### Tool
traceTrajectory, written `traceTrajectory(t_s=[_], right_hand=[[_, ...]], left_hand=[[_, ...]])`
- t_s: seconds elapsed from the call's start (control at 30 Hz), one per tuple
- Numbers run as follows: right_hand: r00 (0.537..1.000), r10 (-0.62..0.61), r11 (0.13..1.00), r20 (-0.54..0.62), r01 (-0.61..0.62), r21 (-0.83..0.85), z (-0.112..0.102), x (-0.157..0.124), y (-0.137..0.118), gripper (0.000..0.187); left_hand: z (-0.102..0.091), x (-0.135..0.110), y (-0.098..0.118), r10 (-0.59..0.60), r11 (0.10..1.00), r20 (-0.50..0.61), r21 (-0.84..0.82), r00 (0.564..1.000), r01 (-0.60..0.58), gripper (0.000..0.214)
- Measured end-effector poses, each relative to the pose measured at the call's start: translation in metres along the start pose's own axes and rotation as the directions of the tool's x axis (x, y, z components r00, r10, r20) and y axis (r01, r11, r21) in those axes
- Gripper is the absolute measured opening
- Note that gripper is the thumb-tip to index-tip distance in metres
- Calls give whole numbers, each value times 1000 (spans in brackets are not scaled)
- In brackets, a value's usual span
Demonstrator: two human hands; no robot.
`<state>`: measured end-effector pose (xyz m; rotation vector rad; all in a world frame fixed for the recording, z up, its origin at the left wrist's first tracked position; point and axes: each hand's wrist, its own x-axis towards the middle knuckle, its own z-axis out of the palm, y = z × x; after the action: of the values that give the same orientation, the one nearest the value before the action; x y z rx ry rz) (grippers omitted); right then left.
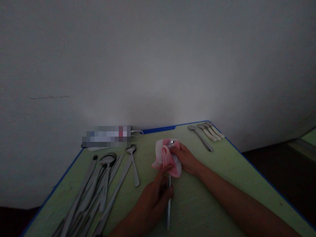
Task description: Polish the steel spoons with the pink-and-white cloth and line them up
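Pink-and-white cloth (176, 167) partly around a steel spoon (169, 212): right fingers (176, 151) grip its cloth-cupped head, left fingers (168, 193) its handle.

Can't read a single word, number, brand or sign here! Over now to the pixelated object (106, 137) at the back left of the worktop (197, 207): all grey and pale squares, plus one reddish patch (120, 131), far too coarse to read as lettering.
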<state>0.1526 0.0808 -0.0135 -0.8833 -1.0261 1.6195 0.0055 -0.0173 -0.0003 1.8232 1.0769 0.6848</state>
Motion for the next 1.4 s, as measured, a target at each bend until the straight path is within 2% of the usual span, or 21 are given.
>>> traceTrajectory(t_s=[0.2, 0.37, 0.53, 0.6, 0.8, 1.07, 1.4], right_hand=[[999, -38, 998, 23, 37, 47, -1, 2, 4, 28], [999, 7, 997, -41, -4, 79, -2, 3, 7, 33], [994, -24, 998, 103, 29, -52, -4, 0, 0, 18], [993, -32, 995, 116, 43, -87, -5, -1, -1, 15], [999, -29, 997, 41, 32, -71, -7, 1, 3, 15], [994, -51, 998, 93, 54, -28, -5, 2, 2, 23], [999, 16, 1000, 48, -17, 21, -6, 4, 6, 30]], left_hand=[[0, 1, -2, 2, 999, 2, -43, 1000, -2, 49], [1, 1, -3, 29, 997, -5, -75, 1000, -29, 51], [1, 0, -3, 24, 1000, 22, -5, 999, -24, 50], [1, 0, -1, 17, 1000, 35, 17, 999, -18, 49], [1, 2, 3, 3, 999, 50, 53, 999, -5, 49], [2, 1, 0, -16, 998, 57, 54, 998, 13, 48], [1, 0, -1, 6, 999, 57, 41, 998, -9, 56]])
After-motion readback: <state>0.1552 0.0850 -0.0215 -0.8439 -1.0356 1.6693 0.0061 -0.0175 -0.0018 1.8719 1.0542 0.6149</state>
